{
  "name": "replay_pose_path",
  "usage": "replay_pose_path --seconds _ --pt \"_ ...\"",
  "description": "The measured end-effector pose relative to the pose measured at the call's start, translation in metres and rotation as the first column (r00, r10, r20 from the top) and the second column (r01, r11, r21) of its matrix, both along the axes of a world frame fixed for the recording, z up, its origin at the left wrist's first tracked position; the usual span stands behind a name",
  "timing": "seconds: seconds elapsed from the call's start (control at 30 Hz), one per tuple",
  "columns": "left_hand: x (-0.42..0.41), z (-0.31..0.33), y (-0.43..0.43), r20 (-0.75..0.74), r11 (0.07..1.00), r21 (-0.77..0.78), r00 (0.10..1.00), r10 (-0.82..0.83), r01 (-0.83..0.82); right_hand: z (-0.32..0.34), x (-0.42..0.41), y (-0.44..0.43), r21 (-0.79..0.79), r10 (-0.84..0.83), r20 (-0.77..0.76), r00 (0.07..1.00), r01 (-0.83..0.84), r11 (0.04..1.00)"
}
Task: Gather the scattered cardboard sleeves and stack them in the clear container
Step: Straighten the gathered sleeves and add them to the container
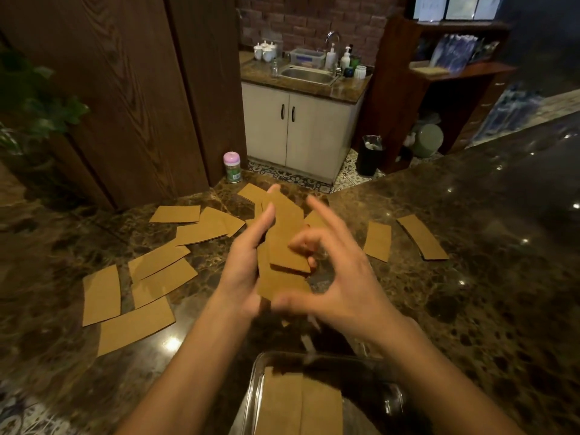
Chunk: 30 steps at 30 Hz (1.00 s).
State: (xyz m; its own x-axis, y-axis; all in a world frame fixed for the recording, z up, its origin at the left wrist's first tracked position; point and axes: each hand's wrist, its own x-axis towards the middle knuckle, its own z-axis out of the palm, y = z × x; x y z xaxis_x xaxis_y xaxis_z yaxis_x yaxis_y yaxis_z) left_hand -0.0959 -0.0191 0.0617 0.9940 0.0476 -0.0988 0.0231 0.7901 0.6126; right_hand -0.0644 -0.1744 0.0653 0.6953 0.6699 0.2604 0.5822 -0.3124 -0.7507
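Brown tabletop [470, 246] at 6 o'clock carries your clear container [255, 387] with two cardboard sleeves [301, 403] inside. Your left hand [248, 262] grips a sleeve stack [285, 246]; your right hand [339, 287] is open.

Small stack of flat tan cardboard sleeves [284, 246] held up above the counter, top ones slid askew; approx 3-4, blur makes count unclear. Loose sleeves lie flat and overlapping at left [138, 293], a few at center back, two apart at right [422, 236]. Clear container [255, 394] at bottom edge w/ sleeves [301, 406] lying flat inside.
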Motion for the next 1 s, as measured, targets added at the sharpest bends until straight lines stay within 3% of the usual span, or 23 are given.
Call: replay_pose_path --seconds 0.07,0.17,0.4,0.57,0.7,0.83,0.93,1.0 --pt "0.000 0.004 -0.005 -0.020 1.000 -0.013 1.000 -0.001 0.001 0.005 -0.005 -0.009 -0.086 0.136 0.103 0.985 -0.128 0.988" --pt "-0.003 0.010 -0.016 -0.029 0.995 -0.047 0.996 -0.090 0.089 0.017 -0.009 -0.014 -0.152 0.157 0.180 0.971 -0.130 0.980" --pt "-0.011 0.019 -0.026 -0.043 0.988 0.063 0.990 -0.136 0.138 0.041 -0.015 -0.022 -0.344 0.248 0.095 0.964 -0.203 0.917" --pt "-0.024 0.025 -0.025 -0.016 0.975 0.080 0.979 -0.205 0.205 0.048 -0.018 -0.022 -0.398 0.213 0.156 0.965 -0.136 0.907" --pt "-0.027 0.023 -0.026 -0.020 0.957 0.005 0.957 -0.289 0.289 0.059 -0.019 -0.024 -0.518 0.307 0.203 0.930 -0.165 0.840" --pt "-0.032 0.018 -0.028 -0.011 0.967 -0.038 0.967 -0.254 0.253 0.052 -0.014 -0.021 -0.484 0.239 0.302 0.923 -0.068 0.872" --pt "-0.039 0.012 -0.029 -0.021 0.974 0.059 0.976 -0.217 0.218 0.046 -0.009 -0.023 -0.449 0.191 0.360 0.913 -0.010 0.893" --pt "-0.043 0.007 -0.029 -0.028 0.976 0.108 0.982 -0.186 0.188 0.046 -0.009 -0.027 -0.427 0.198 0.316 0.928 -0.047 0.903"
